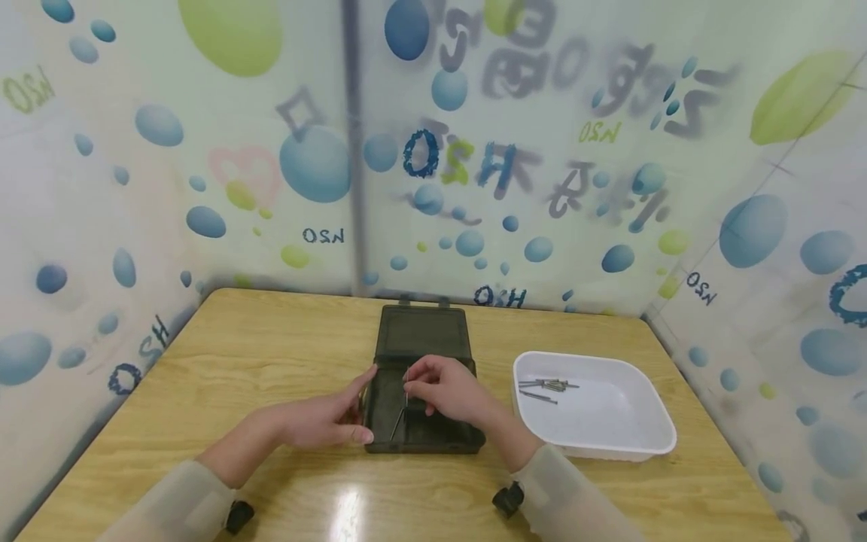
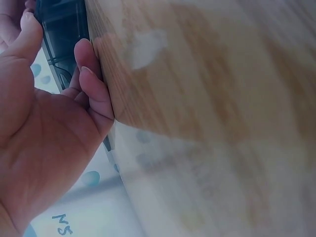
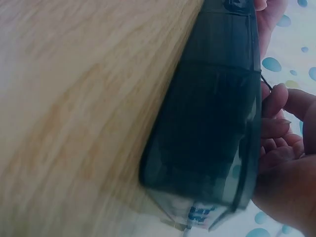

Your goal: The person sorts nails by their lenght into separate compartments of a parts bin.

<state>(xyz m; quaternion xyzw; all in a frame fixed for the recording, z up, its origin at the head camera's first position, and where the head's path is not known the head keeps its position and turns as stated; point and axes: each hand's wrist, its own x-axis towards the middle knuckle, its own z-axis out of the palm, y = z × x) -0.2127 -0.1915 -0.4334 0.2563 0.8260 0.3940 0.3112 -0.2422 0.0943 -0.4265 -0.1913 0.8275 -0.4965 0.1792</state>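
Note:
A dark, see-through plastic box (image 1: 423,331) lies on the table with its lid folded back. My left hand (image 1: 321,421) holds the box's left side, thumb at the front corner and index finger farther back. Between thumb and fingertips, my right hand (image 1: 450,388) pinches a thin metal nail (image 1: 406,397) upright over the box's left compartment. Another nail (image 1: 396,425) lies slanted in that compartment. In the right wrist view the box (image 3: 212,123) hides most of its inside, and only a bit of the nail (image 3: 266,81) shows at the fingertips.
To the right stands a white plastic tray (image 1: 623,406) with several loose nails (image 1: 552,385) at its left end. The wooden table (image 1: 284,339) is bounded behind and at both sides by patterned curtains (image 1: 542,248).

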